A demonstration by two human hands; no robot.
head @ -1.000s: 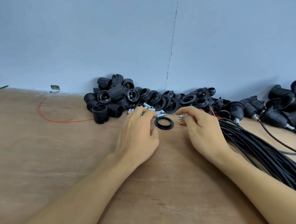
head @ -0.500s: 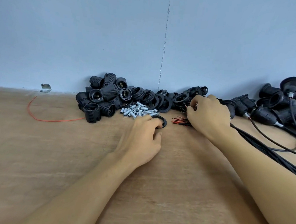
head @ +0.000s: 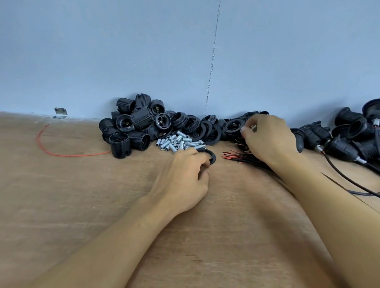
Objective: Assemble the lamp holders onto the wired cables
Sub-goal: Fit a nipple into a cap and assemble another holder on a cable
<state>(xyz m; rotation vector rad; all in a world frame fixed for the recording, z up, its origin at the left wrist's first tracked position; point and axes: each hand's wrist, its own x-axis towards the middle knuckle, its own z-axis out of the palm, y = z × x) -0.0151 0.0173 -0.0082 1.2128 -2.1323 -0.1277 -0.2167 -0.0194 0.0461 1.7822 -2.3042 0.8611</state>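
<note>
My left hand [head: 183, 177] lies on the wooden table, fingers curled over the near edge of a black plastic ring [head: 210, 155]. My right hand [head: 268, 137] is up at the pile of black rings and caps [head: 207, 128] by the wall, pinching a small metal threaded tube [head: 253, 127]. Under that hand lie the stripped red and black ends of the cable bundle [head: 235, 156]. Threaded black lamp holder bodies [head: 130, 126] are heaped to the left. Loose metal tubes and nuts [head: 178, 142] sit between the heaps.
Assembled holders on black cables [head: 344, 144] lie at the far right, their cables trailing toward me. A loose red wire [head: 57, 152] curls on the table [head: 69, 203] at left. A blue wall closes off the back, with a small metal bracket [head: 61, 112] at its base.
My right hand moved up from the wire ends into the pile of black parts and now shows a metal tube. My left hand slid onto the black ring. The view shifted slightly.
</note>
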